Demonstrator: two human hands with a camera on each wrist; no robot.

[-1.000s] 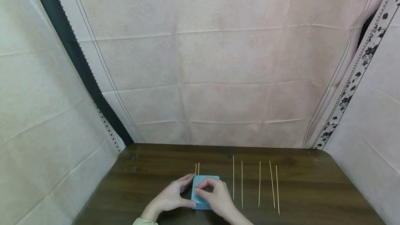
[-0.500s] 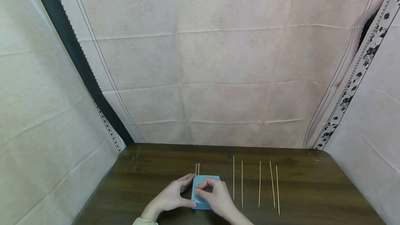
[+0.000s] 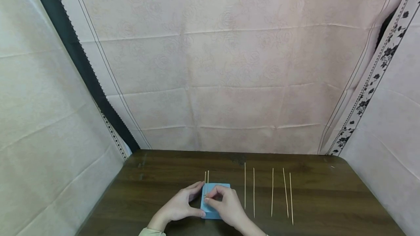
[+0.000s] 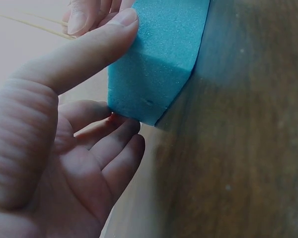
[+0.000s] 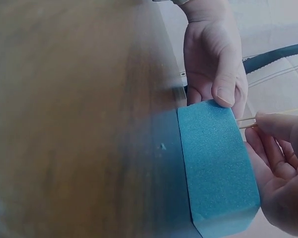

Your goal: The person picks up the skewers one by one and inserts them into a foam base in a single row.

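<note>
With left hand (image 3: 183, 203), gripping blue rectangular foam block (image 5: 216, 163); with right hand (image 3: 228, 205), pinching thin upright pale-wood stick (image 3: 208, 177) near block's left edge.

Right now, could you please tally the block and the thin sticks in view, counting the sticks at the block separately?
Blue block: 1
Sticks at the block: 2 visible
Sticks lying apart on the table: 5
Total: 8
</note>
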